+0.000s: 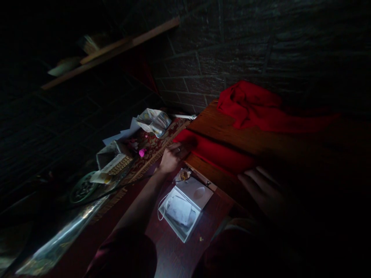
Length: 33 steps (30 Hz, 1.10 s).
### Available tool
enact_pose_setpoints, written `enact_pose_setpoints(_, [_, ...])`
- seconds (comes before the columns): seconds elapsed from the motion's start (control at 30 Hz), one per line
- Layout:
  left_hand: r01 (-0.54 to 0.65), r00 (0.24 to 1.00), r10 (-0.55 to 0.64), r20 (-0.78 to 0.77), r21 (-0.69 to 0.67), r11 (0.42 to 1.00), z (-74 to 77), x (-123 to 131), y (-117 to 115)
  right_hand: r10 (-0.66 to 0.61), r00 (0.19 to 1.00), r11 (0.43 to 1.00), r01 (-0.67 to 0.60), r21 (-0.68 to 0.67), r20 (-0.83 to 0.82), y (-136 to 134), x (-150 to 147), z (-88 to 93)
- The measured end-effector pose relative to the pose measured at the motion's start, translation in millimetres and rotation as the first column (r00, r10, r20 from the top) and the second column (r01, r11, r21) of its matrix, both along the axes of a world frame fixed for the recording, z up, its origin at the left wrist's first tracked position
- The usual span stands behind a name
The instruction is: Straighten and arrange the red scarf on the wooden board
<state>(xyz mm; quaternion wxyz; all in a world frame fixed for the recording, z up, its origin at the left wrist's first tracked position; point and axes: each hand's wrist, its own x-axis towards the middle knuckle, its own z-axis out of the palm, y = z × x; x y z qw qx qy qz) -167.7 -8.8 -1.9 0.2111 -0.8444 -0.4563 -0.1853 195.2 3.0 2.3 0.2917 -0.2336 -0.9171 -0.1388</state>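
A red cloth lies as a flat strip across a wooden board. My left hand rests on the strip's left end, fingers curled on the fabric. My right hand lies flat on the board's near edge, fingers stretched out towards the cloth. A bunched red cloth sits at the board's far side. The scene is very dark.
Below the board lies an open white box holding a white mask. To the left are a patterned mat, crumpled paper, a pink object, a basket and a dark plate. A brick wall stands behind.
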Motion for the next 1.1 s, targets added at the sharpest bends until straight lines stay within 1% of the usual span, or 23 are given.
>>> enact_pose_setpoints(0.1, [0.052, 0.999, -0.053, -0.01, -0.049, 0.997, 3.0, 16, -6, 0.001, 1.0, 1.0, -0.001, -0.022, 0.026, -1, 2, -2.2])
enact_pose_setpoints(0.17, [0.097, 0.995, -0.096, 0.008, -0.07, 0.993, 1.4, 27, -9, -0.006, 0.999, 0.999, 0.007, -0.041, 0.043, -1, 3, -3.4])
enact_pose_setpoints(0.23, [0.123, 0.992, -0.121, 0.039, -0.05, 0.991, -2.2, 34, -10, -0.014, 0.998, 0.999, 0.017, -0.05, 0.053, 0, 3, -3.3])
enact_pose_setpoints(0.4, [0.075, 0.991, -0.08, 0.108, 0.048, 0.996, -11.1, 39, -10, -0.032, 0.997, 0.997, 0.037, -0.064, 0.076, 1, 0, 0.7])
enact_pose_setpoints(0.53, [0.061, 0.988, -0.068, 0.137, 0.054, 0.997, -9.4, 42, -10, -0.04, 0.997, 0.999, 0.042, -0.034, 0.06, 2, -1, -1.5])
enact_pose_setpoints(0.67, [0.088, 0.994, -0.087, 0.059, -0.021, 0.996, -0.4, 48, -9, -0.048, 0.997, 0.998, 0.05, -0.033, 0.065, 3, -1, -5.5])
enact_pose_setpoints(0.77, [0.123, 0.992, -0.123, -0.014, -0.026, 0.992, 2.9, 53, -9, -0.036, 0.995, 0.997, 0.042, -0.064, 0.094, 3, -1, -5.0])
enact_pose_setpoints(0.87, [0.122, 0.992, -0.122, -0.039, 0.009, 0.992, 0.1, 57, -9, -0.023, 0.996, 0.998, 0.028, -0.051, 0.092, 3, 0, -3.4])
enact_pose_setpoints(0.97, [0.114, 0.993, -0.114, -0.024, 0.041, 0.993, -5.0, 57, -11, -0.011, 0.997, 1.0, 0.013, -0.015, 0.073, 3, 3, -4.0])
enact_pose_setpoints(1.03, [0.125, 0.992, -0.124, -0.019, 0.052, 0.991, -7.5, 56, -12, -0.01, 0.997, 1.0, 0.01, -0.002, 0.074, 4, 4, -6.1])
enact_pose_setpoints(1.1, [0.097, 0.995, -0.096, -0.029, 0.046, 0.994, -8.6, 51, -12, -0.007, 0.998, 1.0, 0.006, 0.02, 0.063, 4, 4, -8.9])
